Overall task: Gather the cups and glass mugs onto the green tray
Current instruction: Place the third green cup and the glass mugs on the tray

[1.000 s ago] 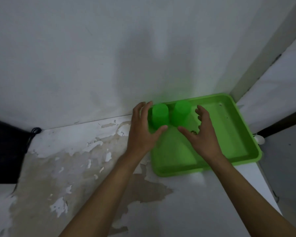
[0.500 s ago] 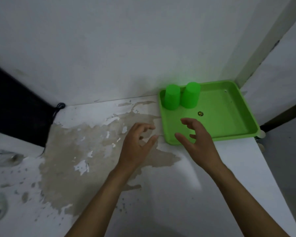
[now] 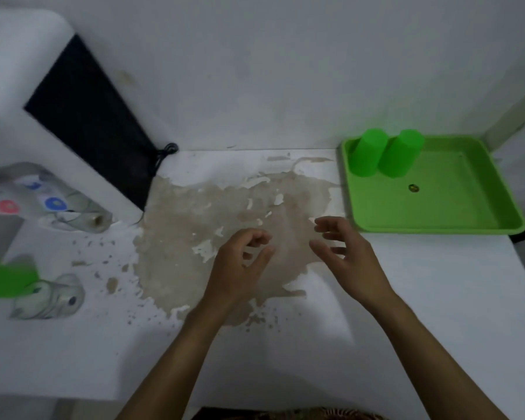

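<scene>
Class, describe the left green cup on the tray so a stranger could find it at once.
Find the green tray at the table's far right. Two green cups stand upside down in its far-left corner. Yours is the left green cup, nearest the tray's left rim, touching its twin.

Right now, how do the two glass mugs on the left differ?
The far glass mug lies tipped on its side and carries red and blue round prints; the near glass mug looks plainer, with one small dark mark. A green cup partly covers the near one; the far one is unobstructed. Both sit off the green tray.
</scene>
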